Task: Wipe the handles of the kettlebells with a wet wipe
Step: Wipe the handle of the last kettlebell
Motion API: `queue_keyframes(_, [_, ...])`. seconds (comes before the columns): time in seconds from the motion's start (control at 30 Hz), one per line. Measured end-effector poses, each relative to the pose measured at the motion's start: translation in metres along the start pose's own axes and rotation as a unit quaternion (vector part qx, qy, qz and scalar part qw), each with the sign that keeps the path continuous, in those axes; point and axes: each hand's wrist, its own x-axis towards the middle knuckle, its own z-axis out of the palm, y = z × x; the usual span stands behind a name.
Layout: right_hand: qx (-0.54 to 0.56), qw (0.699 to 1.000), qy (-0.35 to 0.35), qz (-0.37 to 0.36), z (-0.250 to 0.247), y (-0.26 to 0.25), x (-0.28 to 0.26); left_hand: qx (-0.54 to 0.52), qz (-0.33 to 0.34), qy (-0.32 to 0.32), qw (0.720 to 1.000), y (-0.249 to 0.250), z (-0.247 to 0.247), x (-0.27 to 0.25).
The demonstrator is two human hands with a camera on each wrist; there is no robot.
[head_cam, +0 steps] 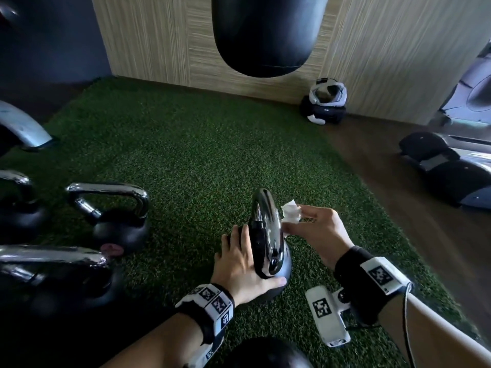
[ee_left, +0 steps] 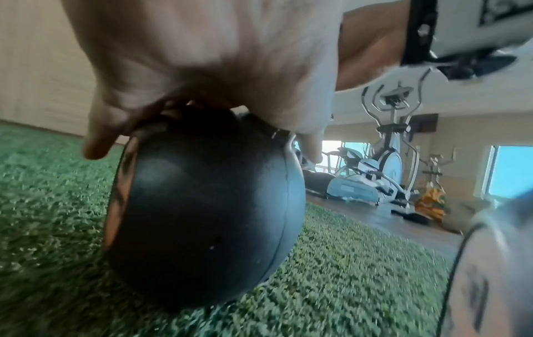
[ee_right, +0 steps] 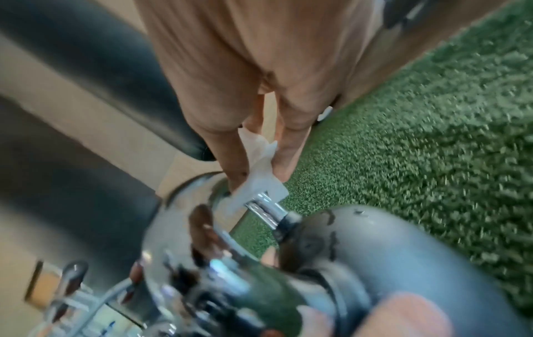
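A black kettlebell (head_cam: 286,265) with a chrome handle (head_cam: 265,221) stands on the green turf in the middle of the head view. My left hand (head_cam: 239,261) clasps its round body from the left, with the thumb across the near side. In the left wrist view this hand (ee_left: 202,57) cups the top of the ball (ee_left: 202,205). My right hand (head_cam: 305,221) pinches a crumpled white wet wipe (head_cam: 291,212) against the right side of the handle. In the right wrist view the wipe (ee_right: 259,180) lies on the chrome bar (ee_right: 266,204), just above the body (ee_right: 389,250).
Three more chrome-handled kettlebells (head_cam: 117,216) (head_cam: 53,274) (head_cam: 16,203) stand at the left. A black punching bag (head_cam: 268,35) hangs ahead. A white tagged device (head_cam: 326,314) lies on the turf by my right wrist. Headgear (head_cam: 324,102) sits by the wall, and an exercise machine (head_cam: 451,168) stands at right.
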Motion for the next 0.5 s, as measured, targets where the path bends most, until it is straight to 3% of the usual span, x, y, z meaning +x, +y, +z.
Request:
queue_keyframes(0.17, [-0.101, 0.994, 0.043, -0.019, 0.002, 0.006, 0.004, 0.001, 0.021, 0.026, 0.999, -0.013, 0.026, 0.022])
queue_keyframes(0.33, [0.014, 0.998, 0.069, -0.001, 0.005, 0.011, 0.009, -0.007, 0.052, 0.036, 0.998, -0.011, 0.01, 0.016])
queue_keyframes(0.5, [0.023, 0.998, 0.06, 0.009, 0.007, 0.021, 0.017, 0.015, 0.084, 0.003, 0.996, -0.014, 0.004, 0.023])
